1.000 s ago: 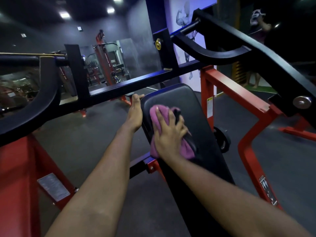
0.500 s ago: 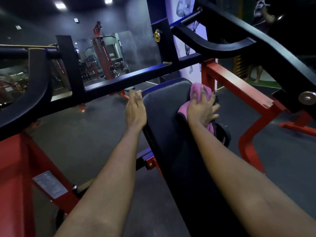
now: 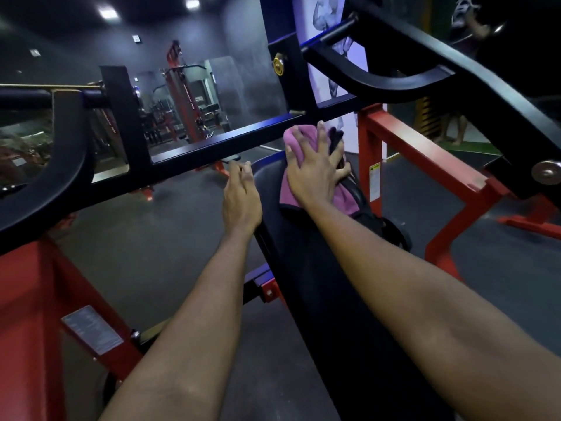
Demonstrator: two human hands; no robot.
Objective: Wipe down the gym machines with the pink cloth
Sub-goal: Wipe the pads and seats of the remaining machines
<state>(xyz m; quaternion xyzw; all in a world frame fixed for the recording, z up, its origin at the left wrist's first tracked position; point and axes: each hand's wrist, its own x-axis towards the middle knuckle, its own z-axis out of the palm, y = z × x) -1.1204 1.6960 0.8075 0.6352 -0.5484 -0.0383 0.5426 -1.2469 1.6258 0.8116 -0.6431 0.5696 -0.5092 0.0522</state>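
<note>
R hand (image 3: 315, 170) flat on the pink cloth (image 3: 347, 197), fingers splayed and pressing, not bunching it. Palm's down at the top end of the black pad (image 3: 303, 262). Cloth's draped over the pad's upper right corner, tail trailing down the right edge. L hand (image 3: 241, 202) alongside, fingers straight & together, resting on the pad's left edge, holding nothing; a brace, by the look. Just above the fingertips: black crossbar (image 3: 212, 148), close to the cloth, can't tell if touching. Red frame (image 3: 425, 147) off to the right.

Step in hand, I'd say: wiping the pad's top. To do it well: even palm pressure, overlapping passes edge to edge, cloth folded over the corner & side seam, w/ the L hand steadying. Watch knuckles vs that bar.
</note>
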